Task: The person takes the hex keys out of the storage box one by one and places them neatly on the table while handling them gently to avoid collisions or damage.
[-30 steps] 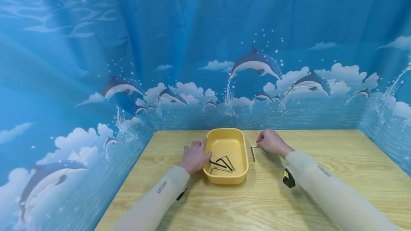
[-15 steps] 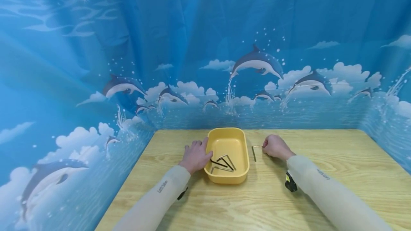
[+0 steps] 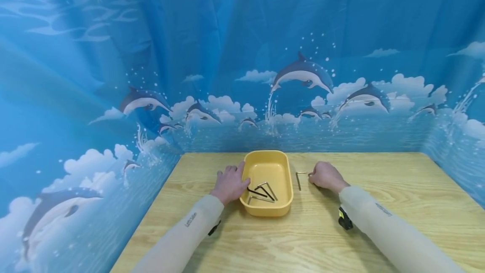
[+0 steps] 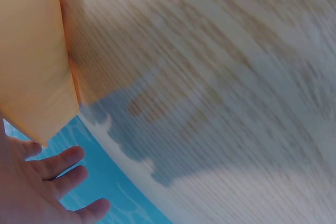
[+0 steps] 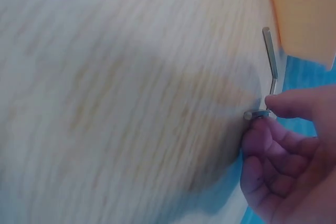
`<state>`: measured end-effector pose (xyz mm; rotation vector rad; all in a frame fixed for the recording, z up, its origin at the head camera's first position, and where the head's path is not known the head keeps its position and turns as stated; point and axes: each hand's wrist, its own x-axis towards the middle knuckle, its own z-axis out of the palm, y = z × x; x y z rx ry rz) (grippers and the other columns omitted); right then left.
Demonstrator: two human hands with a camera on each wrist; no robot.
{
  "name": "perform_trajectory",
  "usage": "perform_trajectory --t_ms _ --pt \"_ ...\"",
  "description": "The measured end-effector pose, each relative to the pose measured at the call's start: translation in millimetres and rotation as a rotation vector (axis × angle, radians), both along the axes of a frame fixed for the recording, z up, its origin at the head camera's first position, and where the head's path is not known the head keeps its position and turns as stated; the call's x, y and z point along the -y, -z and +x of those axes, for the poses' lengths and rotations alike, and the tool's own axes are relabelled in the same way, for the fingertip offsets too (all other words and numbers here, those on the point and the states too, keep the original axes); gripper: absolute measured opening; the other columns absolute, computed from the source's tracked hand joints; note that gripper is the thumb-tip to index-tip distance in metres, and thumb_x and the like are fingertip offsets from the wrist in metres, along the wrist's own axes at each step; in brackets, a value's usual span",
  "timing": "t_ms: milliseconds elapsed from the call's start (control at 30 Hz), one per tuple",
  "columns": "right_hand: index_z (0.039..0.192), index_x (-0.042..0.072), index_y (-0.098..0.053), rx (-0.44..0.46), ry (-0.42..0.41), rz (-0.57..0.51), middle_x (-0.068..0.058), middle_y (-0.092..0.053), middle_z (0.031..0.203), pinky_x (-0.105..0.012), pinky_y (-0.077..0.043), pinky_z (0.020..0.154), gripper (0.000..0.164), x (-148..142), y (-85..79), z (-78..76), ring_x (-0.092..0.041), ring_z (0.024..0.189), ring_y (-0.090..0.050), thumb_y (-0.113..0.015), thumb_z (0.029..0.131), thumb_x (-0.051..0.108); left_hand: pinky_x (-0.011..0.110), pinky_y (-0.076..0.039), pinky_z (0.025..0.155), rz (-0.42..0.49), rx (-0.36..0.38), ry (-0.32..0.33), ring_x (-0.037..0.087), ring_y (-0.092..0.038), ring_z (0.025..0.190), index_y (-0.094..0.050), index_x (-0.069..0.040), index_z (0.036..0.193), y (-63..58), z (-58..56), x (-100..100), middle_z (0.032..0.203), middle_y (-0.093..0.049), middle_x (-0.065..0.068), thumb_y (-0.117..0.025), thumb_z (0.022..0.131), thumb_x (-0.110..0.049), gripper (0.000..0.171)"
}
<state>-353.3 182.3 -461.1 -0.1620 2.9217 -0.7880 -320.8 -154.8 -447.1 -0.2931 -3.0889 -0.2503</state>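
My left hand rests against the left rim of a yellow plastic bin, its thumb over the edge; in the left wrist view its fingers are spread loosely. Inside the bin lie several L-shaped hex keys, among them a black hex key and a silver hex key. My right hand is to the right of the bin. Its thumb and forefinger pinch a small metal hex key, mostly hidden by the hand. Just left of that hand, another hex key lies on the table.
The wood-grain table meets a blue dolphin-print curtain at its back edge, close behind the bin and both hands. More curtain hangs along the left and right sides.
My right hand has shifted a little to the right, away from the hex key on the table, and a key's end now shows at its fingertips. My left hand and the bin stay put.
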Motion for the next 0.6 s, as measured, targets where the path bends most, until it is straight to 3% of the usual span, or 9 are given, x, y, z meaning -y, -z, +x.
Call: perform_trajectory --t_ms 233,433,600 --pt "0.048 0.02 -0.047 -0.013 -0.006 0.044 0.008 -0.031 0.044 -0.025 -0.029 0.044 0.039 0.3 -0.1 4.7 -0.01 0.04 -0.028 -0.06 0.083 0.008 0.067 -0.028 0.112 0.0 0.007 0.0 0.035 -0.04 0.142 -0.026 -0.018 0.161 -0.9 0.4 0.1 0.149 -0.049 0.016 -0.042 0.103 -0.051 0.068" --pt "0.052 0.011 -0.064 0.005 0.02 0.029 0.004 -0.046 0.042 -0.027 -0.037 0.046 0.034 4.1 0.5 4.0 -0.012 0.039 -0.04 -0.059 0.086 0.009 0.067 -0.029 0.112 -0.004 0.005 -0.006 0.035 -0.04 0.142 -0.027 -0.018 0.16 -0.8 1.0 -0.8 0.149 -0.05 0.017 -0.042 0.103 -0.05 0.067" --pt "0.056 0.008 -0.067 0.041 0.044 -0.023 0.0 -0.055 0.046 -0.027 -0.039 0.045 0.032 5.1 1.6 2.6 -0.013 0.039 -0.046 -0.059 0.087 0.009 0.067 -0.029 0.112 0.003 0.004 -0.004 0.036 -0.04 0.142 -0.028 -0.018 0.16 -0.5 0.8 -0.8 0.148 -0.05 0.017 -0.042 0.103 -0.05 0.067"
